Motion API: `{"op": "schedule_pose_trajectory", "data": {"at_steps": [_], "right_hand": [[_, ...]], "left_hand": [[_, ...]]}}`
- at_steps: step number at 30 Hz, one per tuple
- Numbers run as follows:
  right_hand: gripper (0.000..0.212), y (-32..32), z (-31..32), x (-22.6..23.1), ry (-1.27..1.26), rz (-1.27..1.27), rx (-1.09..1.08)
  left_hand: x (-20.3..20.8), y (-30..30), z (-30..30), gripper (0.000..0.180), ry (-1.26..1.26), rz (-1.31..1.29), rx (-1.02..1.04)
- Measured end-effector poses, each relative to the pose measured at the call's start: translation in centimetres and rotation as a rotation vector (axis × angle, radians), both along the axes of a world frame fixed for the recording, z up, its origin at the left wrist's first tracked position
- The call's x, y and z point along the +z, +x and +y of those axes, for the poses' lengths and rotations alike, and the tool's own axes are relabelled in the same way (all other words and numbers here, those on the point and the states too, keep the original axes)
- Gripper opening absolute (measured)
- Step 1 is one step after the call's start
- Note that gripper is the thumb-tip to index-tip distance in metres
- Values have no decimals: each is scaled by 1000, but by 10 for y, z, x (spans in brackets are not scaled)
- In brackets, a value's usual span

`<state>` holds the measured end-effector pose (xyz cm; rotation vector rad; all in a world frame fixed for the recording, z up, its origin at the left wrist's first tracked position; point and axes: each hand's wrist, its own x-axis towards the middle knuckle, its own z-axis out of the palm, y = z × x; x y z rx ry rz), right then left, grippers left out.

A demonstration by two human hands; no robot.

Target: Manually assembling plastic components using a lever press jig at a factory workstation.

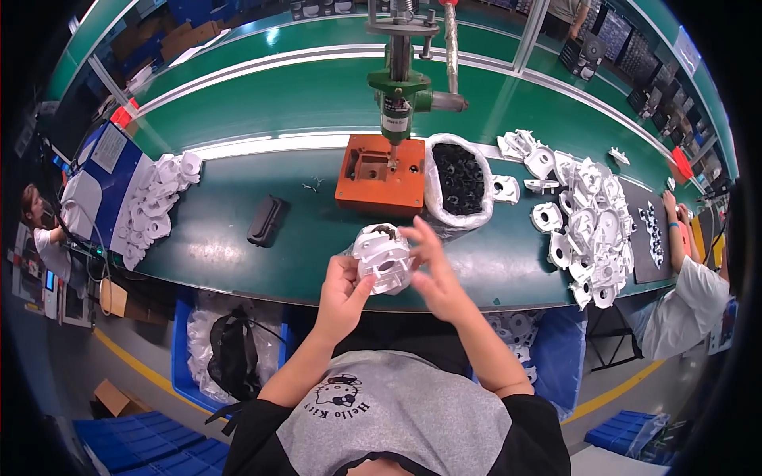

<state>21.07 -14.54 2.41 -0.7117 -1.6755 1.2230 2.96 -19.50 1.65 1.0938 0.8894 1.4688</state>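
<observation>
My left hand grips a round white plastic housing by its left side, thumb on the front. A dark piece shows in the upper part of the housing. On the housing's right side, my right hand has its fingers apart; whether a fingertip touches the housing I cannot tell. Just beyond both hands stands a green hand press, its ram coming down over an orange fixture block. Right of the block, a container lined with clear plastic holds black plastic parts.
White housings lie heaped at the right and at the left beside a blue machine. A black case rests on the green bench. Blue bins stand below. Co-workers sit at both sides.
</observation>
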Motion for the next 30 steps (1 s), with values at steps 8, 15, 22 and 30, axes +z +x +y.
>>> {"op": "schedule_pose_trajectory", "data": {"at_steps": [8,15,22,30], "right_hand": [[26,60,117,-58,423,-552,-843],[23,48,141,-75,420,-842,-851],[13,51,141,-77,369,-766,-878],[10,53,141,-77,382,-692,-903]], "left_hand": [[18,-38,34,21,296,731,313],[15,-42,95,31,618,1189,423],[2,-29,156,22,698,1346,412],[-3,-29,183,20,701,1426,257]]}}
